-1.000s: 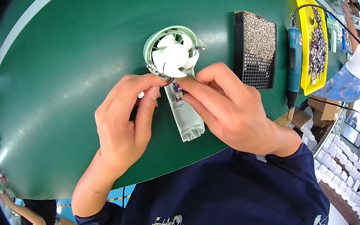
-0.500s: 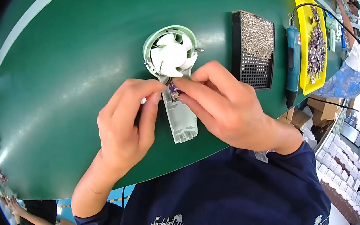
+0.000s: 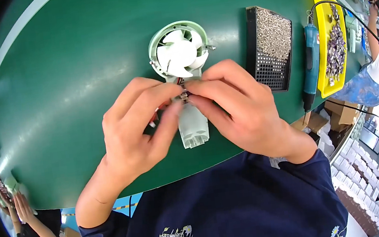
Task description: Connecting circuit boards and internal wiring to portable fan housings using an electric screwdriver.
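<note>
A pale green hand-held fan (image 3: 181,55) with white blades lies on the green table (image 3: 66,77), its handle (image 3: 194,128) pointing toward me. My left hand (image 3: 136,125) and my right hand (image 3: 240,107) meet over the top of the handle. Between their fingertips they pinch a small dark part (image 3: 183,93) with thin red wires, just below the fan's round guard. The fingers hide most of the part and the upper handle.
A black perforated tray (image 3: 269,47) of small screws stands right of the fan. Beyond it lie a blue electric screwdriver (image 3: 311,63) and a yellow tray (image 3: 332,44) of small parts. Another person (image 3: 373,72) works at the far right; cardboard boxes sit below.
Both hands have shifted slightly up the handle toward the fan's guard, still pinching the small part. The fan has stayed in place.
</note>
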A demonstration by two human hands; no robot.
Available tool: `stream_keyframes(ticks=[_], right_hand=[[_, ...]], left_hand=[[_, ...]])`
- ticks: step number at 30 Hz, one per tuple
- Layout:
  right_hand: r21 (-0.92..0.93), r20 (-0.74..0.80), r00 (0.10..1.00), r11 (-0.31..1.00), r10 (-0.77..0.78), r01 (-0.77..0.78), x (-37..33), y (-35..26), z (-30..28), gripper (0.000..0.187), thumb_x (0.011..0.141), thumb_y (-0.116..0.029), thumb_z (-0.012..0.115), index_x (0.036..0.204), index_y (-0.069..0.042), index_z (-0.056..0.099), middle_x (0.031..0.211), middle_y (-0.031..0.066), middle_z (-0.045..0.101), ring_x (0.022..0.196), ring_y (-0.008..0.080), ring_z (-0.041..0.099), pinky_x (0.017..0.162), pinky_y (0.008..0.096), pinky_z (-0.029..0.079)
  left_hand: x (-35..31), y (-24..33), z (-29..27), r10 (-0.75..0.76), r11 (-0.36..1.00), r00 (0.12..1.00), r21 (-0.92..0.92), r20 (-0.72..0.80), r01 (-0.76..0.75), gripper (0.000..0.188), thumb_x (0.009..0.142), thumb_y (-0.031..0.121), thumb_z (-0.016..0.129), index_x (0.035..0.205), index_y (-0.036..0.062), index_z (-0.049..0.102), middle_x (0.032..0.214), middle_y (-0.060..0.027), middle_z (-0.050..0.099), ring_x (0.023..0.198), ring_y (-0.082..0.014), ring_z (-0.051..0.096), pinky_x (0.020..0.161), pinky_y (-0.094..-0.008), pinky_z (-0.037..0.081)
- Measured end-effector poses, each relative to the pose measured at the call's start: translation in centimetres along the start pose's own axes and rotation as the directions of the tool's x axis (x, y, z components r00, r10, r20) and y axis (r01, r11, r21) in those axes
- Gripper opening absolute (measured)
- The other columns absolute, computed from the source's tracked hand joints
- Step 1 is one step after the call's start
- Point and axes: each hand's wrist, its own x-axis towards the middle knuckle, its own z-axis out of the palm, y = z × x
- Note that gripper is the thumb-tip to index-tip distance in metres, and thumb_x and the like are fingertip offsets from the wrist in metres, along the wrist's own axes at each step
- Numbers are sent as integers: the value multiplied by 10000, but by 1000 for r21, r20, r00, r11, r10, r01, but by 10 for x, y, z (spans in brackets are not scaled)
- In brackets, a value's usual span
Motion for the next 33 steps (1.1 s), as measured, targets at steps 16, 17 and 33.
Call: stream_keyframes(ticks=[16,17,33], right_hand=[[-443,-406,711,557,575,-703,-80,90,-104,537,1048,-383,592,1334,71,561,1141,256,651,1057,402,641,933,439,490],[-445,-418,701,543,577,-712,-85,89,-104,537,1048,-383,592,1334,71,561,1141,256,651,1057,402,641,933,439,490],[602,-647,758,553,-86,576,-16,46,-85,835,906,-733,605,1460,-130,440,1105,41,577,700,156,539,571,323,480]], left_hand=[[-3,6,15,5,990,995,141,-102,9,221,761,-124,789,945,-20,724,956,-100,569,728,-156,579,598,-259,452],[-4,5,15,14,992,996,130,-92,-2,221,761,-124,789,945,-20,724,956,-100,569,728,-156,579,598,-259,452],[-3,10,18,28,978,994,208,-107,-5,251,721,-132,814,942,-51,725,896,-113,601,709,-172,577,592,-262,459]])
